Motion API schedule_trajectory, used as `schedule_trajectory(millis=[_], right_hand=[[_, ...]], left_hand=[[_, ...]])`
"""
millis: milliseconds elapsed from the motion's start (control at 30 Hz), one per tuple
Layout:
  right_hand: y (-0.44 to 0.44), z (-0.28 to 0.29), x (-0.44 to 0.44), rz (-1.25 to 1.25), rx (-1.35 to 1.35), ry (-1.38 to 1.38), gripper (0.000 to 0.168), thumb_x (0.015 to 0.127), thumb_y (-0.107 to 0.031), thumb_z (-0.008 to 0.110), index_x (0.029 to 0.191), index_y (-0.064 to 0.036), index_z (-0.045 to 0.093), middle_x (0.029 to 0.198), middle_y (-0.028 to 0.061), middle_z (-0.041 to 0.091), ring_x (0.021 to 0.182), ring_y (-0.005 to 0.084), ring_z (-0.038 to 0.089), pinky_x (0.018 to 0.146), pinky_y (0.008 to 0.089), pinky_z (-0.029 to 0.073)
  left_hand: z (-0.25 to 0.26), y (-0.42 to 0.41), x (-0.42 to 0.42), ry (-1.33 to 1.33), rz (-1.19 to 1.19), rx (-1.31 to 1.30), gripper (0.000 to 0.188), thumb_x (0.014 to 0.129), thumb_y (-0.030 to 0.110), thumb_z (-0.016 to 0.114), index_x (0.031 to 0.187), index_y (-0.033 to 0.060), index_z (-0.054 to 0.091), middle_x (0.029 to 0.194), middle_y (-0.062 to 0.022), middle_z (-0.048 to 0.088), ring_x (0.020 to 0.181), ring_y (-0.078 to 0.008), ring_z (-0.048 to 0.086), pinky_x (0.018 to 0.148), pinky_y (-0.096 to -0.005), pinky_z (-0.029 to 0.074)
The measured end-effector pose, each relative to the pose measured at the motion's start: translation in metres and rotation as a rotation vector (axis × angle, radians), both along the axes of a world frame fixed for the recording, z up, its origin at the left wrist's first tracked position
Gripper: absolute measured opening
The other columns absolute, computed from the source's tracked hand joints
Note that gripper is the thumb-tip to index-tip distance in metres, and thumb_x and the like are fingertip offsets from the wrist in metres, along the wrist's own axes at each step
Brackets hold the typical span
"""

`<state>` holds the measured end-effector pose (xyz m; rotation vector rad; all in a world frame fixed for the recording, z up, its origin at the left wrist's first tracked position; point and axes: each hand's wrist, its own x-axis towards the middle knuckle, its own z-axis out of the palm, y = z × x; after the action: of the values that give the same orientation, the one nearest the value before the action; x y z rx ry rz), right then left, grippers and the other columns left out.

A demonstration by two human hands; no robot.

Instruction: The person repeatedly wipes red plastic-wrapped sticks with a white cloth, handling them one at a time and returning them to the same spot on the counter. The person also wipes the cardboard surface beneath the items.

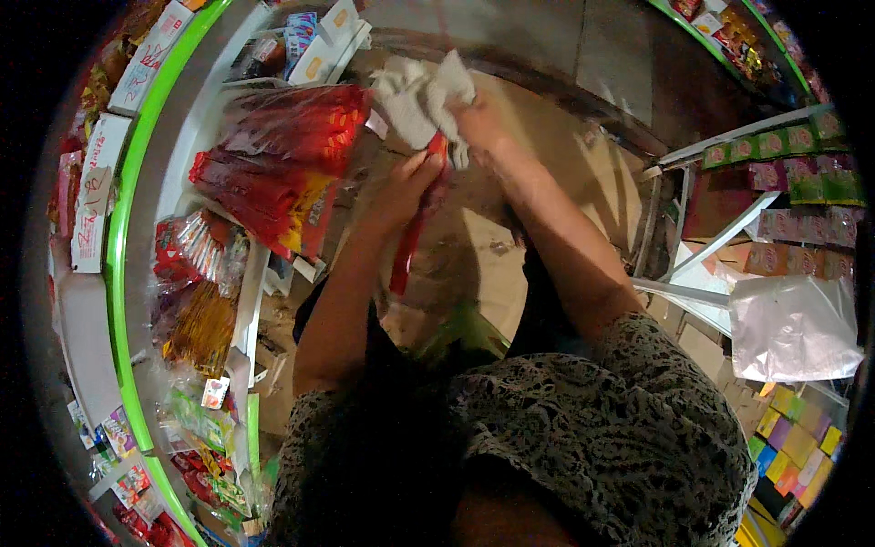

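Observation:
My left hand (413, 179) is closed around a narrow red plastic packet (410, 239), whose lower part hangs below the fingers. Bunched in my right hand (478, 122) is a whitish cloth (408, 102), partly touching the top of the red packet. Left of both hands, a pile of red packets in clear plastic wrap (273, 157) lies on the white shelf. What exactly the red packet contains cannot be told.
At the left, a shelf with a green edge strip (117, 239) holds white cartons (101, 191) and wrapped snack packs (205, 321). On the right stand a metal rack (738, 152) with hanging sachets (772, 143) and a clear plastic bag (793, 328). Cardboard (492, 260) lies on the floor.

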<state>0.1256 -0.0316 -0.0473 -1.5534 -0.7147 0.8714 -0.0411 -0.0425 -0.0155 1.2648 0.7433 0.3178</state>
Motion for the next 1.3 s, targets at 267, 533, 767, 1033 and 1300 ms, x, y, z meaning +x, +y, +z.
schedule_trajectory(millis=[267,533,767,1033,1300], right_hand=[[0.009,0.026,0.099,-0.393,0.533,0.668,0.031,0.093,-0.018,0.038,0.114,0.004,0.045,0.107,0.0149,0.056,0.095,0.029,0.055,0.08,0.0412,0.048],[-0.005,0.005,0.161,-0.362,0.622,0.649,0.039,0.092,-0.029,0.042,0.12,-0.002,0.043,0.116,0.014,0.051,0.106,0.0303,0.05,0.089,0.0492,0.041],[0.002,0.042,-0.012,0.168,0.087,0.728,0.042,0.092,-0.029,0.043,0.121,0.001,0.043,0.116,0.0132,0.053,0.105,0.0235,0.052,0.091,0.0383,0.042],[0.018,0.023,-0.044,0.533,0.152,0.403,0.029,0.088,-0.023,0.054,0.105,0.0,0.057,0.094,0.0037,0.062,0.079,0.013,0.057,0.074,0.0265,0.046],[-0.001,0.0,-0.082,0.885,0.157,-0.18,0.036,0.084,-0.031,0.059,0.109,-0.006,0.056,0.091,0.0081,0.062,0.083,0.0168,0.057,0.073,0.0333,0.046]], left_hand=[[0.01,-0.015,-0.056,0.051,-0.287,-0.352,0.028,0.09,0.036,0.047,0.08,0.0106,0.046,0.058,0.0017,0.042,0.047,-0.0069,0.039,0.042,-0.0218,0.032],[0.018,-0.006,-0.113,-0.049,0.059,-0.147,0.028,0.088,0.037,0.051,0.09,0.0093,0.048,0.06,0.0007,0.042,0.049,-0.0092,0.041,0.043,-0.0241,0.035],[0.011,0.019,-0.075,-0.248,0.117,-0.219,0.028,0.09,0.036,0.046,0.095,0.009,0.051,0.064,0.0028,0.043,0.056,-0.0083,0.043,0.054,-0.0223,0.037],[-0.004,0.045,-0.091,0.161,0.164,0.526,0.03,0.09,0.03,0.045,0.098,0.0037,0.057,0.084,-0.0033,0.058,0.072,-0.0111,0.056,0.068,-0.0261,0.044],[0.024,0.065,-0.105,0.129,0.519,0.368,0.028,0.088,0.028,0.05,0.091,0.002,0.059,0.069,-0.0029,0.051,0.061,-0.0109,0.05,0.057,-0.0258,0.044]])
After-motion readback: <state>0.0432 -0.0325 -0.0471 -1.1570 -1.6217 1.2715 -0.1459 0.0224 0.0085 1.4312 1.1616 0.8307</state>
